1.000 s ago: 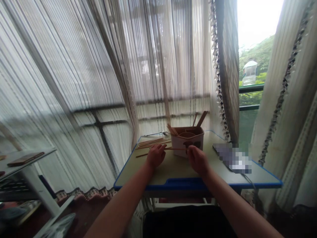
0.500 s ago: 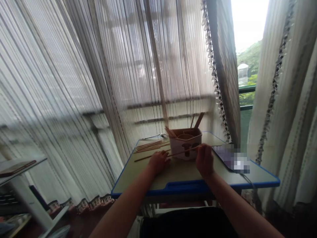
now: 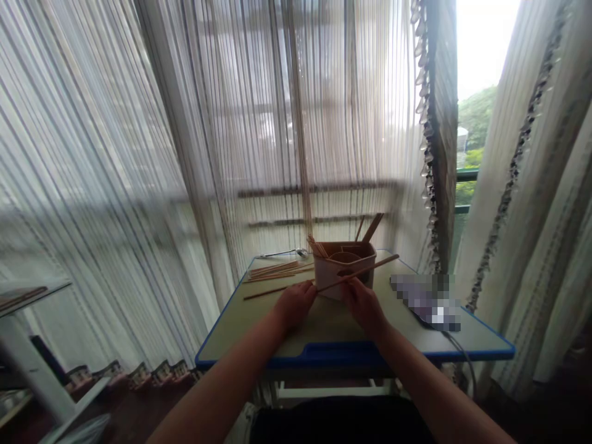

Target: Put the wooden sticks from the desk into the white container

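A brown chopstick [image 3: 377, 265] slants up to the right in front of the container. My right hand [image 3: 363, 302] pinches it near its middle. At the chopstick's lower left end is my left hand [image 3: 296, 303], low over the table, its curled fingers meeting that end. Another dark chopstick [image 3: 261, 295] lies on the table and runs behind my left hand. Beyond it several thin chopsticks [image 3: 275, 270] lie in a loose bundle. A pale container [image 3: 326, 274] with compartments stands behind my hands, with chopsticks and flat sticks [image 3: 372, 228] upright in it.
The small table [image 3: 259, 336] has a blue edge. A metal spoon [image 3: 300, 253] lies at its back left. At the right is a phone-like device [image 3: 419, 302], partly blurred out, with a cable [image 3: 457, 345]. Sheer curtains [image 3: 222, 154] hang behind.
My right hand has slid left along the chopstick, whose right end now shows and points higher. My left hand stays at the other end. The view has shifted slightly.
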Demonstrator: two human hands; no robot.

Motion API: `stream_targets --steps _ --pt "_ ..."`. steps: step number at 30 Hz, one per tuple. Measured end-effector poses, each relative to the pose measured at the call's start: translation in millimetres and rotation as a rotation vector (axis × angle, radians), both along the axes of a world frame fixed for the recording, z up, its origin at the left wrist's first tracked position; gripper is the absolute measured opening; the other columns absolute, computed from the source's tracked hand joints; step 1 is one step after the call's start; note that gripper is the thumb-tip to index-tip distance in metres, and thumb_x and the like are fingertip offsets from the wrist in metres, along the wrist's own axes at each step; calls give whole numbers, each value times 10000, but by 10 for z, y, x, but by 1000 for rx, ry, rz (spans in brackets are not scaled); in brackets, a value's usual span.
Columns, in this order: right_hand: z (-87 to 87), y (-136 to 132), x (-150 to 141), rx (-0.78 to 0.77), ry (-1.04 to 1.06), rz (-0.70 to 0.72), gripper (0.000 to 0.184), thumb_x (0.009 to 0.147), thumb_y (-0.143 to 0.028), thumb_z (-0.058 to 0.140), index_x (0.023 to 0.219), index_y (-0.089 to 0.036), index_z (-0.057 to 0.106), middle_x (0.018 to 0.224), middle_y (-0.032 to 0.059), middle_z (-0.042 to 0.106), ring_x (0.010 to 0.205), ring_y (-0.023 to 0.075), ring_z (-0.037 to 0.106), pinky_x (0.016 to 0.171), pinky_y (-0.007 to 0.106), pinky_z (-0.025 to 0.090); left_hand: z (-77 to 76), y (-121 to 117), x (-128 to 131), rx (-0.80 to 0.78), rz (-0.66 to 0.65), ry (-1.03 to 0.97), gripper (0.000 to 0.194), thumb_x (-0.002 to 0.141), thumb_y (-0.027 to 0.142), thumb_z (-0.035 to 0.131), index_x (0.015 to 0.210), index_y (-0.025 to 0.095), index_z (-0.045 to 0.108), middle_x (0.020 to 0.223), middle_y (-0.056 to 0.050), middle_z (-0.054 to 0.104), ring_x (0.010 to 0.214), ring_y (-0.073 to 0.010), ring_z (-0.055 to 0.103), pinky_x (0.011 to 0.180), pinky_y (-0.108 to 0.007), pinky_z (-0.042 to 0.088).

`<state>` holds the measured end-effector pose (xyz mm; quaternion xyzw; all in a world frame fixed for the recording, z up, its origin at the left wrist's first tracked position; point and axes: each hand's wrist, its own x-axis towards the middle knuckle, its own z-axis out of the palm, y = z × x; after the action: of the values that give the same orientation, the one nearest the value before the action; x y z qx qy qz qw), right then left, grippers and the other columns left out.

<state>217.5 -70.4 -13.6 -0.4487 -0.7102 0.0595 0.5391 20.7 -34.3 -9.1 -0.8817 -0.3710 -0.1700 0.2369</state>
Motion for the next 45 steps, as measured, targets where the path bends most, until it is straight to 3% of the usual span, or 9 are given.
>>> stream_targets --steps 6,10,16,19,22,27,36,42,45 --pt "88 -87 -35 -98 144 181 261 825 -389 383 949 -185 489 588 -17 543 458 95 478 444 197 377 -8 -12 21 104 -136 12 158 861 194 312 869 170 468 835 -54 522 784 -163 519 703 -318 434" --pt "438 -270 -51 3 -18 187 192 815 -347 434 908 -189 493 710 14 581 584 100 521 546 203 411 -26 -25 -10 175 -207 -32 194 854 212 320 981 172 460 924 -77 530 854 -175 516 746 -335 428" --pt "1287 -10 208 265 -122 -220 226 833 -373 397 830 -173 503 726 39 612 597 113 548 557 214 396 -43 18 -50 134 -237 -78 432 808 352 396 1199 174 358 1103 -123 484 996 -230 473 815 -379 409" --pt "1520 286 361 263 -231 -380 280 853 -369 342 905 -154 514 790 77 634 655 146 567 578 238 391 -34 58 -69 46 -162 -141 428 796 355 407 1185 179 368 1082 -117 488 950 -219 490 789 -367 422" --pt "1545 494 447 162 -352 -551 284 845 -353 358 923 -147 536 809 95 640 718 179 573 612 256 380 -32 90 -83 2 -109 -191 378 794 340 408 1137 182 395 1030 -99 496 886 -201 504 745 -348 438" --pt "1437 618 459 -16 -401 -594 276 836 -325 374 922 -140 560 810 98 644 724 174 578 611 243 372 -51 120 -102 -13 -69 -209 249 800 273 383 1023 179 441 963 -75 492 819 -177 506 708 -326 447" --pt "1599 607 437 47 -297 -629 297 851 -296 307 981 -146 527 825 106 639 690 190 563 569 260 351 -61 126 -122 -33 -23 -260 201 788 231 391 977 185 441 946 -62 479 812 -164 502 712 -310 450" --pt "1511 599 374 97 -306 -642 335 863 -328 274 1004 -142 513 832 119 630 722 208 566 598 274 356 -33 94 -128 -18 -21 -256 191 776 214 413 958 179 458 957 -69 479 832 -177 489 714 -322 446" --pt "1428 647 378 23 -322 -622 336 860 -323 282 998 -139 527 816 120 636 728 211 576 609 275 361 -16 71 -137 -20 -12 -242 182 774 204 412 946 179 467 943 -70 487 808 -176 490 698 -321 443"
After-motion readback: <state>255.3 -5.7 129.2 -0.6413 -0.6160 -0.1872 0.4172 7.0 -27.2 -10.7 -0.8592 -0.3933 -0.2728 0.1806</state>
